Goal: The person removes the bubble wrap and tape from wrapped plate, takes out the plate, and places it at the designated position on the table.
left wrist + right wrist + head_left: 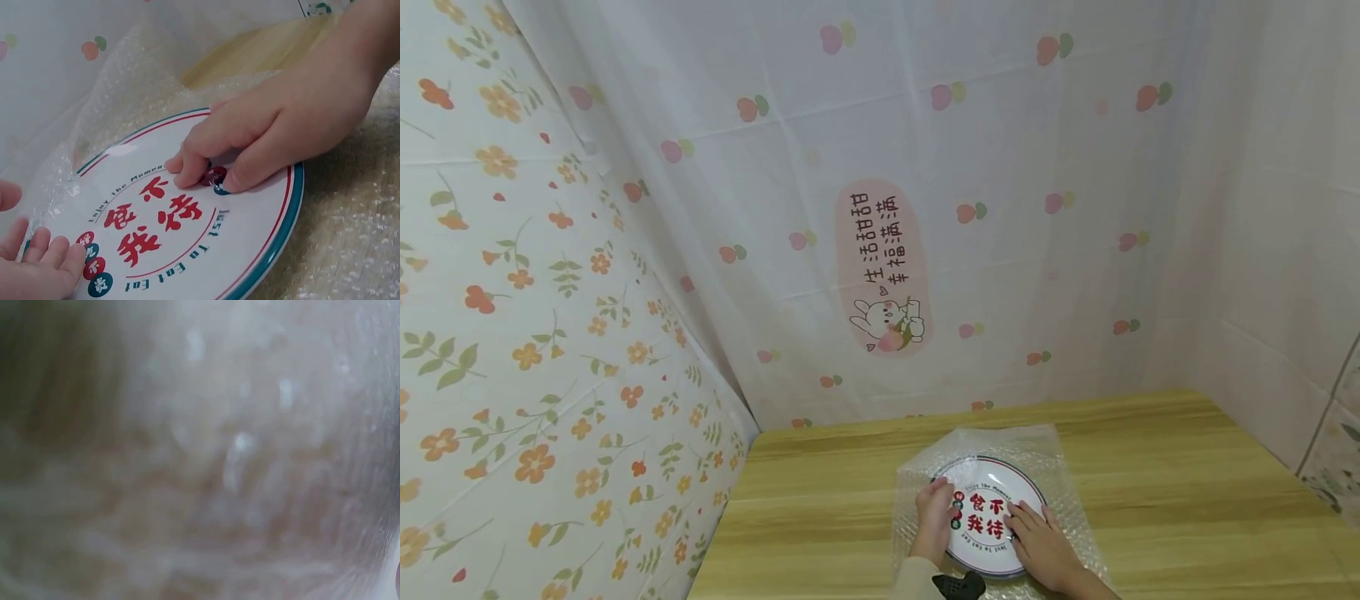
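Observation:
A round white plate (985, 557) with a teal and red rim and red characters lies face up on a sheet of bubble wrap (1078, 500). At the plate's left side is my left hand (934, 515), its fingers lightly bent over the printed face. The left wrist view shows its thumb apart from the fingers (44, 259). My right hand (1043, 546) rests on the plate's right part, fingertips touching the printed face. Clear wrap stands raised behind the plate. The right wrist view is blurred, showing mostly wrap up close.
The wooden table (1195, 500) extends to both sides of the wrap. A printed cloth (1015, 275) hangs behind the table, and a flowered cloth (565, 333) hangs at the left. A small black object (961, 586) is at my left wrist.

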Demonstrator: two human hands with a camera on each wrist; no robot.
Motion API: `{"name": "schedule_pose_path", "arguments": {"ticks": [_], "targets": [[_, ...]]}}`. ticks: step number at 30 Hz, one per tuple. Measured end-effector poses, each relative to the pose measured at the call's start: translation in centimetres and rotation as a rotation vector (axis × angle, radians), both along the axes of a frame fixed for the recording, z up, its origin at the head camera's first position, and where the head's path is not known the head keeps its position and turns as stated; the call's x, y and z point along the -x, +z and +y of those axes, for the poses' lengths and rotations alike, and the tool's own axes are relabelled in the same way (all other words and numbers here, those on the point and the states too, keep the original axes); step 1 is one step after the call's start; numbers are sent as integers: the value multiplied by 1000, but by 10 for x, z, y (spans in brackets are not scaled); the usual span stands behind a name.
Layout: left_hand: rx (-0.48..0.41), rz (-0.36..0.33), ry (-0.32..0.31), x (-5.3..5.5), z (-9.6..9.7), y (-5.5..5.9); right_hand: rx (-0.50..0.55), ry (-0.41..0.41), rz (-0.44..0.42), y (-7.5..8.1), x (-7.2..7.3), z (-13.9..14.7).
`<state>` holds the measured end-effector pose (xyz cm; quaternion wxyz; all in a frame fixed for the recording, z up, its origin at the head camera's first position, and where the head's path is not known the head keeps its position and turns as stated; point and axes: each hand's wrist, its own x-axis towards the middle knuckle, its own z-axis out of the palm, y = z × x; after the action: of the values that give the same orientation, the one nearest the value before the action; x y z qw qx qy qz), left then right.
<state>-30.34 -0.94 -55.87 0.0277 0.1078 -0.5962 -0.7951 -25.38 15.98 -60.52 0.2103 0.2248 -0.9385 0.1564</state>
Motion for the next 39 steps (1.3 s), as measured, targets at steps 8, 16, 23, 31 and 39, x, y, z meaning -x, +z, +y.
{"name": "schedule_pose_path", "arguments": {"ticks": [8, 16, 23, 31, 39], "targets": [[-31, -12, 36, 0, 0, 3, -7, -7, -60, 4, -1, -1], [-39, -24, 49, 1, -1, 3, -12, -18, -114, 5, 0, -2], [-20, 3, 48, 5, -3, 5, -5, -27, -110, 4, 0, -2], [-6, 49, 26, 9, -6, 10, 26, -9, -66, 3, -1, -2], [14, 96, -30, 14, -13, 17, -14, -12, -98, 5, 0, -1]]}}
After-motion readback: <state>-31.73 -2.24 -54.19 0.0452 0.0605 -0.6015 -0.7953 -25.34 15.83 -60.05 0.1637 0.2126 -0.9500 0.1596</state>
